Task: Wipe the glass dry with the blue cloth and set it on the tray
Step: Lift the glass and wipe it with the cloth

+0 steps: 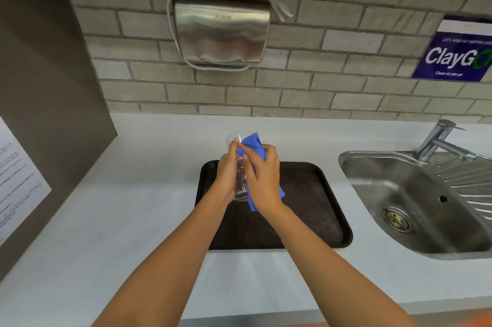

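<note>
A clear drinking glass (241,182) is held above the dark brown tray (314,193), tilted with its mouth pointing away from me. My left hand (227,172) grips the glass along its left side. My right hand (263,174) presses the blue cloth (251,144) against the right side of the glass; cloth ends stick out above the fingers and below the wrist. The middle of the glass is hidden by both hands.
The tray lies on a pale counter (127,206). A steel sink (415,204) with a tap (439,140) is to the right. A metal hand dryer (222,31) hangs on the brick wall. A dark side panel (40,86) stands at the left.
</note>
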The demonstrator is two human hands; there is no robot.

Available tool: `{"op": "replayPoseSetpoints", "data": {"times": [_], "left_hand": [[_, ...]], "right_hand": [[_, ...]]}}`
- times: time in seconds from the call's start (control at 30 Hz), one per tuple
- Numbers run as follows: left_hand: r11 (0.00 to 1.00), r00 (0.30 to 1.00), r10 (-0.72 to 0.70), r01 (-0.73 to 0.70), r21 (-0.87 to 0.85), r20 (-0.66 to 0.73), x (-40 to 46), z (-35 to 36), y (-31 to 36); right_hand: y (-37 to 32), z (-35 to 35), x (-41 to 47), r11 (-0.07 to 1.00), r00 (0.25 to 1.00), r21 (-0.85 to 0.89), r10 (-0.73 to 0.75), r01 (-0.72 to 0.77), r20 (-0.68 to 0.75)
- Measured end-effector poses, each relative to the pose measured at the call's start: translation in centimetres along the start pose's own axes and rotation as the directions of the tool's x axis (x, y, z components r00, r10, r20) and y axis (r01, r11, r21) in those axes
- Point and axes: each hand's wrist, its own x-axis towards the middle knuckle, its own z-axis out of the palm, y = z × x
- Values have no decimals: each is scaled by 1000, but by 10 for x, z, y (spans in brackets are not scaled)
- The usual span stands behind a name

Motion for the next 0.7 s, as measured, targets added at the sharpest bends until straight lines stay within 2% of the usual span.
{"op": "replayPoseSetpoints", "data": {"times": [0.07, 0.13, 0.2, 0.33, 0.43, 0.5, 0.6, 0.7], "left_hand": [[999, 1000, -24, 24, 23, -2, -1, -5, -1], [997, 997, -76, 76, -8, -2, -1, -7, -3], [992, 994, -109, 107, -66, -16, -1, -9, -2], [990, 996, -83, 81, -116, -15, 2, -2, 8], [997, 985, -10, 22, 68, -171, 11, 1, 8], [966, 950, 120, -45, 253, -288, 20, -1, 3], [844, 909, 311, -130, 521, -278, 21, -6, -2], [686, 881, 404, -114, 719, -245, 17, 2, -7]], "right_hand": [[-1, 0, 6, 976, 992, 182, 122, -123, 20], [2, -2, 18, 880, 948, 354, 301, -317, 99], [7, -5, 27, 770, 878, 423, 436, -478, 198], [15, -8, 24, 507, 735, 540, 546, -671, 401], [25, 3, 26, 425, 703, 579, 567, -696, 429], [28, 8, 30, 421, 684, 562, 595, -712, 422], [32, 15, 26, 434, 660, 527, 646, -731, 383], [38, 26, 22, 490, 701, 525, 622, -696, 348]]}}
